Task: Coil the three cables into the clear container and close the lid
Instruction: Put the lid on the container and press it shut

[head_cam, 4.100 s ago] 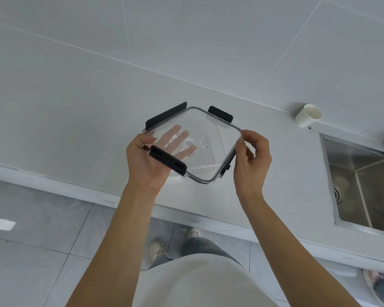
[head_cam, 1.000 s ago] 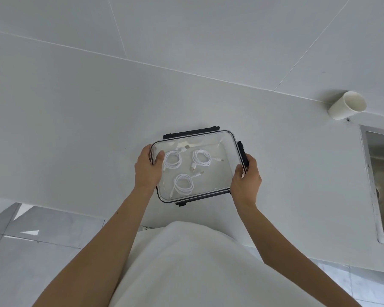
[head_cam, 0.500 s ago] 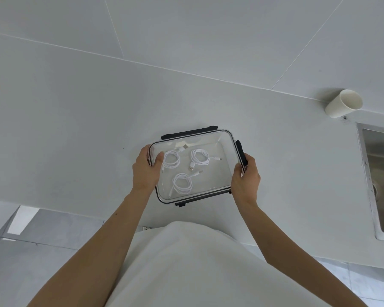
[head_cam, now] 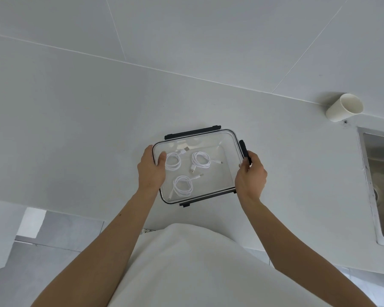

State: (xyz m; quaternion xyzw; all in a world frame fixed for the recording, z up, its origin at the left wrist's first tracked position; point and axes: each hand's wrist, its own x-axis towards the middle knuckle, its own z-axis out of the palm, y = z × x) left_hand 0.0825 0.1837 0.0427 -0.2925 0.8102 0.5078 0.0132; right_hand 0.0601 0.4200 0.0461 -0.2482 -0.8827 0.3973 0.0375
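left hand (head_cam: 150,172), right hand (head_cam: 251,177) gripping container (head_cam: 220,181) sides, cables (head_cam: 201,159) inside, lid (head_cam: 192,132) seemingly on

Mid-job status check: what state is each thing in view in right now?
Container: on the counter, covered.
Lid: seated on the container; far clip looks flared out, not snapped down.
Three cables: coiled, inside the container.
Left hand: grips the lid's left edge, thumb on top.
Right hand: fingers curled on the right clip.
Cup: upright, nothing seen inside.
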